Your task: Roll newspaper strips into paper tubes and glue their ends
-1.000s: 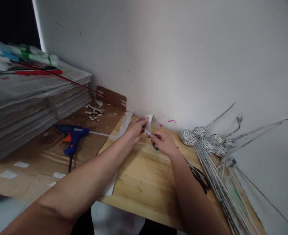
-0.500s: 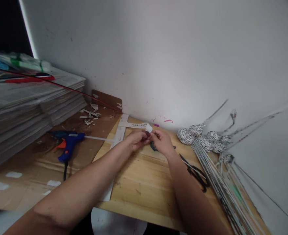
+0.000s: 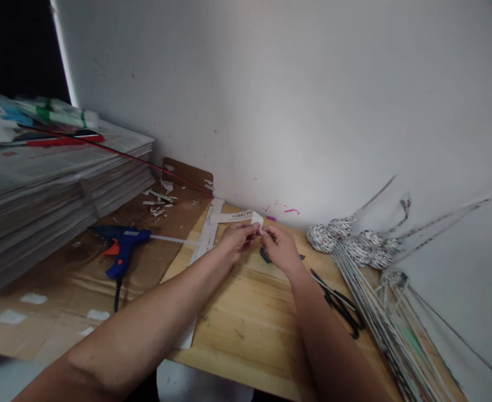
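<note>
A printed paper strip (image 3: 231, 216) runs from the left to my fingers, over the wooden table. Its right end is folded or rolled into a small white piece (image 3: 256, 219). My left hand (image 3: 241, 240) pinches this end from the left. From the right, my right hand (image 3: 276, 243) is closed on the same end, thumb and forefinger together. Under my hands lies a small dark object (image 3: 265, 254), partly covered. Another long white strip (image 3: 207, 229) lies on the table to the left of my hands.
On cardboard (image 3: 154, 262) at left lies a blue glue gun (image 3: 124, 251), near paper scraps (image 3: 158, 209). Stacked newspapers (image 3: 62, 173) rise at far left. Black scissors (image 3: 340, 304), woven paper balls (image 3: 321, 238) and long paper sticks (image 3: 375, 318) lie at right.
The view has shifted slightly. The printed strip's left end has come away from the long strip's top and turned a little, and more of the folded end shows between my fingers.
</note>
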